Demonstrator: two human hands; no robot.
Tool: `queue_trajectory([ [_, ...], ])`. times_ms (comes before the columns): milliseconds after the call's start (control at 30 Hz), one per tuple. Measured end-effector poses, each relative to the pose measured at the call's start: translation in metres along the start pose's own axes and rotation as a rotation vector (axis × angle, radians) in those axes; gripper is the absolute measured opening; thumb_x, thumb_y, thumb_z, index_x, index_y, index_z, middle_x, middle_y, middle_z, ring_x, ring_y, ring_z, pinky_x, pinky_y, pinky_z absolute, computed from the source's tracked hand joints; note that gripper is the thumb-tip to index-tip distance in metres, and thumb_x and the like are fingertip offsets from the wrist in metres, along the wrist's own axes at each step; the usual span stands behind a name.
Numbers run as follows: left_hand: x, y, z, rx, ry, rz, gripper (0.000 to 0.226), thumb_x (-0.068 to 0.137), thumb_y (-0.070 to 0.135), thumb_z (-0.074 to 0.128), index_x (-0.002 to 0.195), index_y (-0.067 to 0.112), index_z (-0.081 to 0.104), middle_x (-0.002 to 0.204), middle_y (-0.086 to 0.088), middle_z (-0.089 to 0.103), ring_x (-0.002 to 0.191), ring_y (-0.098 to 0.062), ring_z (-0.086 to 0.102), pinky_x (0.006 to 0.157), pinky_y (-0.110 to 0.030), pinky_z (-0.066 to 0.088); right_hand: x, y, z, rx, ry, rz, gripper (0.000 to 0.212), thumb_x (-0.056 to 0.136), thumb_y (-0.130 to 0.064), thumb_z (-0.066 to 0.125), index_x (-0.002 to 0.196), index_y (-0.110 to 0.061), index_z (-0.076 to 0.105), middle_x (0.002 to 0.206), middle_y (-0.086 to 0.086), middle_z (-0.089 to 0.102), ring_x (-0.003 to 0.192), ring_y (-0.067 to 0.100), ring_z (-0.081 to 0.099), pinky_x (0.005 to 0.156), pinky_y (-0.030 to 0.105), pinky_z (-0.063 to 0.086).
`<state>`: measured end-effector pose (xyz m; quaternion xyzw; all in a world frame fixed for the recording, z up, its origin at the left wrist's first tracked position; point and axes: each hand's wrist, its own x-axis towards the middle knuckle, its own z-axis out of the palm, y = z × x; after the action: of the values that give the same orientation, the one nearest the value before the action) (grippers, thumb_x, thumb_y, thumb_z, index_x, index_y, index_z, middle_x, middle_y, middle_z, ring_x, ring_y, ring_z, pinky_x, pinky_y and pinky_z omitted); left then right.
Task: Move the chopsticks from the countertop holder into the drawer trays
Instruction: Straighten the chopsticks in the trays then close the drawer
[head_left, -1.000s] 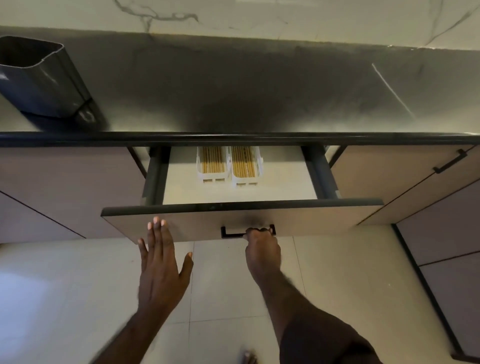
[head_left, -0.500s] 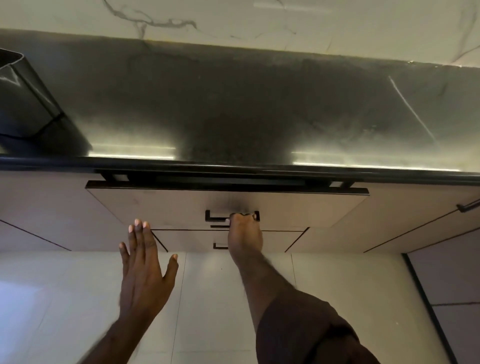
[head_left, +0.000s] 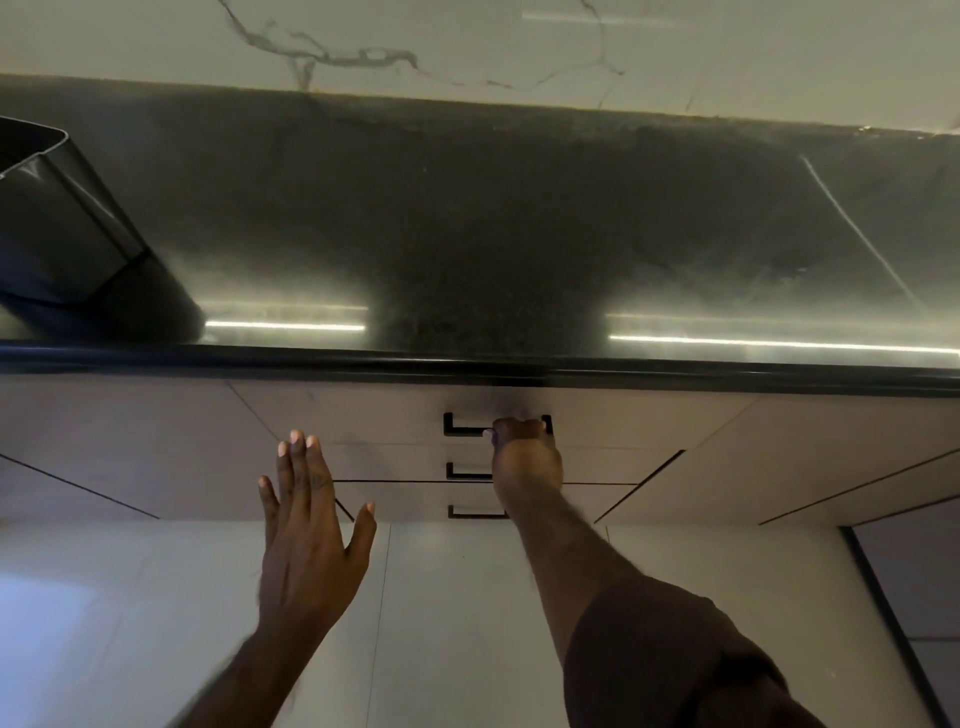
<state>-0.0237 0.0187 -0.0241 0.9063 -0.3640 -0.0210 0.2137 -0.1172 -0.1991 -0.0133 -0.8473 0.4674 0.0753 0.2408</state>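
The fingers (head_left: 511, 427) of the right hand (head_left: 525, 457) are curled tight around the slim black bar handle (head_left: 467, 429) of the top drawer (head_left: 395, 415), gripping its right half. The left hand (head_left: 306, 525) is spread flat, its fingers (head_left: 298, 457) apart and straight, holding nothing; it hovers before the cabinet fronts left of the handle, and whether it touches the panel is hard to judge from this angle.

The drawer front is a matte, pale wood-look panel, now flush with its neighbours under the rounded black edge of the worktop (head_left: 467, 234). A second ago it stood pulled out, showing two white trays of pale chopsticks inside; half a second ago only a narrow gap remained. The chopsticks and trays are now shut away out of sight. Two more matching square-cornered handles (head_left: 470, 472) sit stacked below.

The worktop is dark, speckled, polished stone with bright strip reflections. At its far left stands the holder (head_left: 57, 218), a dark, glossy, rounded-rectangular container, its inside not visible. Behind runs white veined marble-look wall (head_left: 467, 41); below is pale tiled floor (head_left: 452, 623).
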Motion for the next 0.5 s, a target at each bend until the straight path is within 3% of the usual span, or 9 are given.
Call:
queue_trajectory([
  [67, 0.004, 0.003, 0.0, -0.002, -0.001, 0.017, 0.089, 0.089, 0.046, 0.042, 0.151, 0.007, -0.008, 0.161, -0.009, -0.01, 0.148, -0.015, -0.019, 0.12, -0.047, 0.0, 0.003, -0.001, -0.002, 0.066, 0.02, -0.015, 0.026, 0.097, -0.024, 0.055, 0.12, -0.013, 0.061, 0.118, 0.013, 0.063, 0.104, 0.027, 0.061, 0.075, 0.023, 0.05],
  [200, 0.01, 0.008, -0.003, -0.002, -0.018, 0.062, 0.086, 0.091, 0.045, 0.041, 0.152, 0.009, -0.008, 0.161, -0.008, -0.013, 0.147, -0.015, -0.02, 0.12, -0.045, -0.002, 0.013, -0.004, -0.011, 0.016, 0.029, 0.026, 0.031, 0.098, -0.031, 0.053, 0.122, -0.014, 0.061, 0.12, 0.014, 0.06, 0.11, 0.03, 0.058, 0.094, 0.041, 0.05],
  [367, 0.013, 0.013, -0.015, 0.013, -0.02, 0.12, 0.083, 0.092, 0.049, 0.034, 0.151, 0.012, -0.011, 0.161, -0.006, -0.015, 0.148, -0.019, -0.017, 0.12, -0.043, -0.004, -0.004, -0.005, -0.014, -0.039, 0.063, -0.069, 0.034, 0.098, -0.031, 0.054, 0.128, -0.017, 0.056, 0.12, 0.01, 0.061, 0.108, 0.027, 0.058, 0.087, 0.037, 0.052],
  [500, 0.01, 0.021, -0.031, 0.028, -0.023, 0.178, 0.08, 0.091, 0.053, 0.026, 0.152, 0.01, -0.003, 0.162, -0.01, -0.009, 0.149, -0.025, -0.011, 0.12, -0.046, -0.001, -0.035, 0.002, -0.02, -0.048, 0.089, -0.18, 0.029, 0.096, -0.031, 0.055, 0.121, -0.018, 0.062, 0.104, 0.005, 0.069, 0.085, 0.018, 0.063, 0.075, 0.031, 0.053],
])
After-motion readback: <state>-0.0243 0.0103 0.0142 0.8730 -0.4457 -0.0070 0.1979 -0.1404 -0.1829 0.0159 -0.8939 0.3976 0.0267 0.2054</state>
